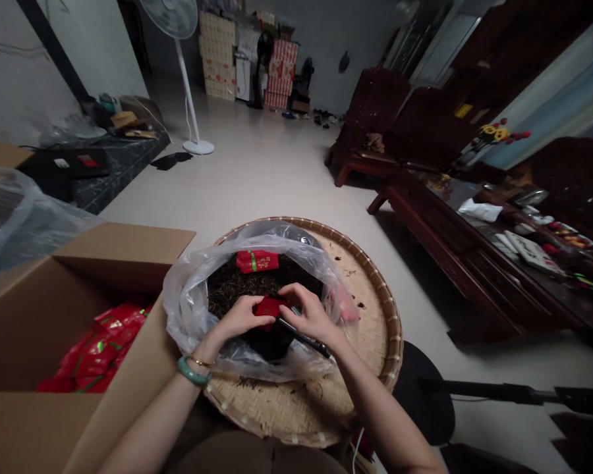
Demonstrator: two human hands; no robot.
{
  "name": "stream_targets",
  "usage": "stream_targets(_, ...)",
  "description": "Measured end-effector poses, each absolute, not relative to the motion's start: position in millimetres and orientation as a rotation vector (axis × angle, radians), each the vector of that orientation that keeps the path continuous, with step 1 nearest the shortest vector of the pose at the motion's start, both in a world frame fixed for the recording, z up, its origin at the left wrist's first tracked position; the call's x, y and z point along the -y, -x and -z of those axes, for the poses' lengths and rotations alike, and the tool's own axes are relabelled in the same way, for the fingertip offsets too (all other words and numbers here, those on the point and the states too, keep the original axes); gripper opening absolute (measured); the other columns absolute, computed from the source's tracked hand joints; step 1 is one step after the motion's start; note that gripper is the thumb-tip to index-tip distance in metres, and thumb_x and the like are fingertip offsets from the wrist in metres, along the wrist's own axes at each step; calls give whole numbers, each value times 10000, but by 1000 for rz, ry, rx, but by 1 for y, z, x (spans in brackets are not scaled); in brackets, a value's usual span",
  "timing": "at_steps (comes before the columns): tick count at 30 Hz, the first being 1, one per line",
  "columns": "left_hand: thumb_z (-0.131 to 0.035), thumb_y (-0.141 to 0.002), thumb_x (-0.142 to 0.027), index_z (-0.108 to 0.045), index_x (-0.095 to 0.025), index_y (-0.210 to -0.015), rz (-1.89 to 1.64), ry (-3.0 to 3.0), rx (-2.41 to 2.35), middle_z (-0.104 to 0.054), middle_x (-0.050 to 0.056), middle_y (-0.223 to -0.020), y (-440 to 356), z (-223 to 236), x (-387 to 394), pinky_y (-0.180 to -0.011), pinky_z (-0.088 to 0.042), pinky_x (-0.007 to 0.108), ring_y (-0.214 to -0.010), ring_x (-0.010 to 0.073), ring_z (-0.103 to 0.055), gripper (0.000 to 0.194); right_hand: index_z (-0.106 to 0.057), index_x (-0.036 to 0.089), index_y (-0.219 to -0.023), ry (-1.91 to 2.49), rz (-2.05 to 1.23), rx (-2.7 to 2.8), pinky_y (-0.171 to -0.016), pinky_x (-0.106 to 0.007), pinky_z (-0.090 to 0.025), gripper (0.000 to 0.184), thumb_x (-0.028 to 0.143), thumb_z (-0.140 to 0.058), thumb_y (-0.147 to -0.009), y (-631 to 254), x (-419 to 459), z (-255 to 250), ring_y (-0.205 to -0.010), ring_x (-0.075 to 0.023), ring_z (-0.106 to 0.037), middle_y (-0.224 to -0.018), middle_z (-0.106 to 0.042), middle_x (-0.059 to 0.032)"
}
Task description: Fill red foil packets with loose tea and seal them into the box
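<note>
My left hand (240,317) and my right hand (310,315) meet over a clear plastic bag (188,309) of dark loose tea leaves (227,286). Both hands are closed on a small red packet (268,307) held between them. A dark scoop handle (304,339) sticks out under my right hand. Another red packet (257,261) with gold print lies on the leaves at the far side of the bag. The bag rests on a round woven bamboo tray (375,329). A green bangle sits on my left wrist.
An open cardboard box (123,253) at the left holds several red packets (99,352). A dark wooden table (474,257) with clutter stands at the right. A standing fan (188,79) and stacked cartons (217,59) are at the far end of the room.
</note>
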State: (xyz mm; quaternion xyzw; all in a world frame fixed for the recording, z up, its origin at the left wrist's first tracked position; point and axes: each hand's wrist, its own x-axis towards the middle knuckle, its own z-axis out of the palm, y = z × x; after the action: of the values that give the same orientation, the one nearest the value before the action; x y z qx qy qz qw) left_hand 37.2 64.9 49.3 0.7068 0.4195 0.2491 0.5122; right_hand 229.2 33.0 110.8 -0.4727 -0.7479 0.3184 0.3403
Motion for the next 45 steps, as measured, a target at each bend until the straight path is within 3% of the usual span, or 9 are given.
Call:
stream_targets(3, -659, -687, -307, -661, -131, -717, -585, -1774, -1013, -597, -36, -610, -40, -51, -61, -539, -375, 211, -574, 128, -515, 179, -553, 195, -1176, 1291, -815, 1942, -731, -268, -474, 424, 288, -657, -776, -224, -35, -116, -850, -160, -588, -975, -624, -53)
stream_targets(7, -647, -676, -248, -665, -131, -790, -596, -1805, -1018, -604, -33, -666, -41, -53, -58, -576, -381, 216, -611, 127, -510, 164, -699, 191, -903, 1308, -861, 1959, -714, -249, -452, 127, 224, -608, -820, -215, -41, -116, -770, -138, -597, -825, -653, -31)
stream_targets(15, -725, -606, -289, -634, -119, -769, -539, -1565, -999, -613, -27, -661, -38, -50, -51, -594, -430, 244, -599, 133, -524, 253, -714, 162, -812, 1377, -1136, 1441, -581, -250, -475, 188, 322, -667, -725, -222, -55, -106, -645, -154, -606, -750, -694, -36)
stream_targets(21, -769, -554, -310, -628, -109, -869, -607, -1350, -1005, -680, 35, -812, -37, -47, -50, -727, -481, 321, -719, 184, -594, 400, -704, 222, -942, 1291, -758, 1705, -855, -326, -454, 187, 298, -654, -778, -230, -51, -113, -1017, -205, -573, -1073, -640, -73)
stream_targets(29, -776, -524, -221, -626, -107, -972, -583, -1380, -968, -677, 17, -813, -39, -47, -45, -710, -471, 291, -710, 171, -593, 486, -659, 157, -726, 1414, -997, 1801, -597, -227, -391, 135, 251, -613, -811, -229, -45, -97, -634, -124, -547, -686, -628, 4)
stream_targets(35, -739, -578, -211, -672, -110, -905, -514, -1496, -954, -685, -5, -754, -31, -49, -48, -676, -456, 270, -672, 168, -590, 349, -602, 158, -649, 1292, -1018, 1888, -622, -225, -393, 240, 328, -593, -818, -242, -49, -107, -671, -120, -516, -716, -582, -5)
stream_targets(38, -731, -589, -196, -682, -112, -906, -553, -1560, -985, -695, 0, -775, -32, -50, -50, -687, -458, 270, -693, 176, -601, 332, -622, 170, -802, 1356, -985, 1719, -632, -232, -417, 186, 355, -605, -794, -236, -45, -104, -688, -128, -528, -760, -588, -7)
stream_targets(41, -729, -587, -185, -684, -115, -905, -594, -1552, -1021, -700, 8, -797, -37, -47, -47, -703, -464, 276, -721, 185, -609, 329, -589, 189, -1074, 1412, -976, 1600, -668, -246, -439, 479, 351, -741, -650, -226, -39, -92, -743, -145, -552, -870, -620, -12)
stream_targets(45, -756, -577, -220, -665, -117, -943, -651, -1431, -1036, -712, 34, -863, -43, -44, -42, -721, -484, 291, -757, 194, -628, 391, -657, 142, -780, 1472, -1176, 1493, -569, -229, -403, 283, 360, -748, -625, -220, -36, -78, -587, -118, -503, -667, -610, 12)
